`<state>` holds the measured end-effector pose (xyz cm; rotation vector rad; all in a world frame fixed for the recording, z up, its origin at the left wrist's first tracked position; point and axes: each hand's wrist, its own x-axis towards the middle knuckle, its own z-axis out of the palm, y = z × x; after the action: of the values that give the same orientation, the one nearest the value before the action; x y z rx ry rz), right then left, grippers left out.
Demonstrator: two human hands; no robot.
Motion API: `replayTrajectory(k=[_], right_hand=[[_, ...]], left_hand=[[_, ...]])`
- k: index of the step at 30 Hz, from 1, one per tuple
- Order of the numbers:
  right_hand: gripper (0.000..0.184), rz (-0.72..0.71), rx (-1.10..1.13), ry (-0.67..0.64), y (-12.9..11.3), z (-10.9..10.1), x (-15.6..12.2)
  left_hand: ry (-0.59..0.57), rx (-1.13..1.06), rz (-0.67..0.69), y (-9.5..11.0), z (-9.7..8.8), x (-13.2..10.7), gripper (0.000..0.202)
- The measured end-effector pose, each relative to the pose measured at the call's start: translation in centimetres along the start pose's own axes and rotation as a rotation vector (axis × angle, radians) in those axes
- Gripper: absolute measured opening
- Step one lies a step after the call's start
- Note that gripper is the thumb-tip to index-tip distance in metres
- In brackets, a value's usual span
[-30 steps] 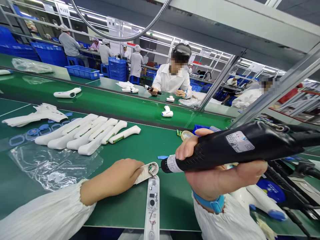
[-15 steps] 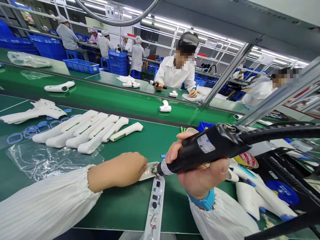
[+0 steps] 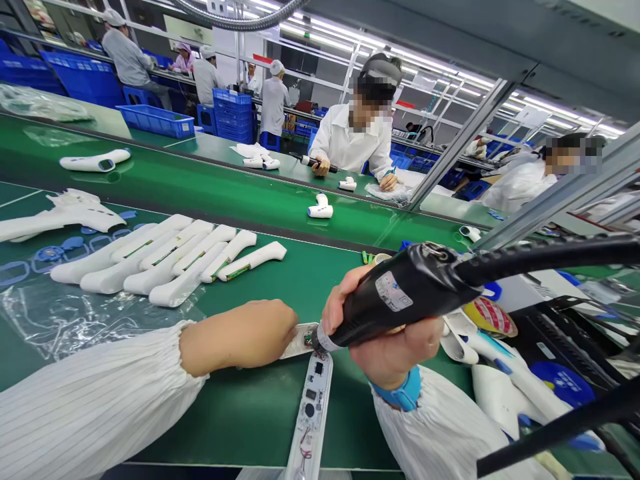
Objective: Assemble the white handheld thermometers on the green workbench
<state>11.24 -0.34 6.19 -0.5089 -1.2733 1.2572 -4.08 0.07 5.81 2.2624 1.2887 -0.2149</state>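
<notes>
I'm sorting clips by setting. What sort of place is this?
Probably a factory assembly line: white handheld devices lie on a green conveyor-like belt, the right hand holds a corded black tool, and capped people sit or stand beyond.

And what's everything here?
Black corded power tool: one, black, in right hand
Long white plastic strip with circuit board: one, white, front of green bench
Short white plastic piece: one, white, in left hand
Curved white plastic shells: several, white, bench left
Clear plastic bag: one, clear, bench left
White plastic gadgets: several, white, on green belt
Blue plastic crates: several, blue, background
People: several, mostly white-clothed, background
Left hand: one, white-sleeved, centre
Right hand: one, white-sleeved, centre
</notes>
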Motion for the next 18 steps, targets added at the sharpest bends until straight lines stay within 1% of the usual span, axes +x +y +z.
replayTrajectory(k=[8, 11, 15, 17, 18], right_hand=[[0.054, 0.044, 0.018, -0.033, -0.3, 0.5, 0.3], [0.058, 0.061, 0.010, -0.044, 0.2, 0.4, 0.3], [0.064, 0.011, 0.015, -0.014, 0.8, 0.0, 0.0], [0.064, -0.044, 0.024, 0.009, 0.0, -0.5, -0.4], [0.064, -0.081, 0.014, 0.029, -0.8, -0.9, -0.6]], left_hand=[[0.009, -0.027, 0.006, -0.4, 0.2, 0.3, 0.038], [0.011, -0.071, -0.001, -0.4, 0.2, 0.3, 0.037], [-0.014, -0.206, -0.040, -0.6, 0.1, 0.1, 0.037], [-0.029, -0.303, -0.047, -0.7, 0.1, -0.3, 0.038], [-0.042, -0.359, -0.055, -0.7, 0.1, -0.5, 0.039]])
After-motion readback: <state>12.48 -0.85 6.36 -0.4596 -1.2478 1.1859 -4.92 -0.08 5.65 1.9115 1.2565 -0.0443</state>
